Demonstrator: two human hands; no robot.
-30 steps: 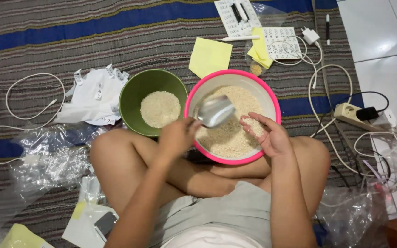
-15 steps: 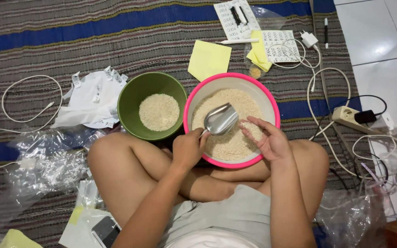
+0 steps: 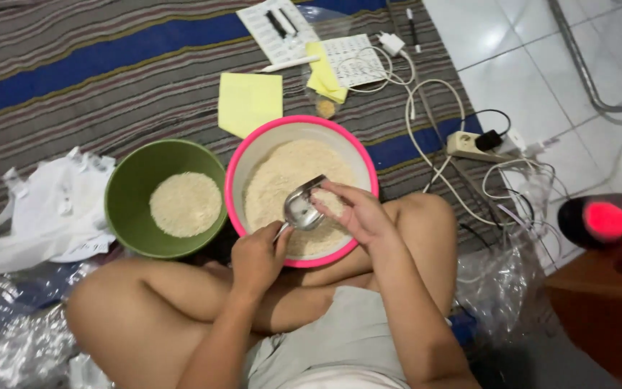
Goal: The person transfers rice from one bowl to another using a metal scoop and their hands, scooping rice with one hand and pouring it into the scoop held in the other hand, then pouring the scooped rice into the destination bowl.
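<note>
- L hand (image 3: 257, 256) gripping metal scoop (image 3: 302, 207) by handle, over pink bowl (image 3: 253, 148).
- R hand (image 3: 358, 212) cupping rice (image 3: 282, 173) at scoop's mouth.
- Green bowl (image 3: 127, 187) sitting just left of L hand.

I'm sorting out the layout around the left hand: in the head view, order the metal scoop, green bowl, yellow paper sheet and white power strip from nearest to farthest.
1. Metal scoop: held in the left hand.
2. Round green bowl: to its left.
3. Square yellow paper sheet: beyond the pink bowl.
4. White power strip: far right, near the tiles.
</note>
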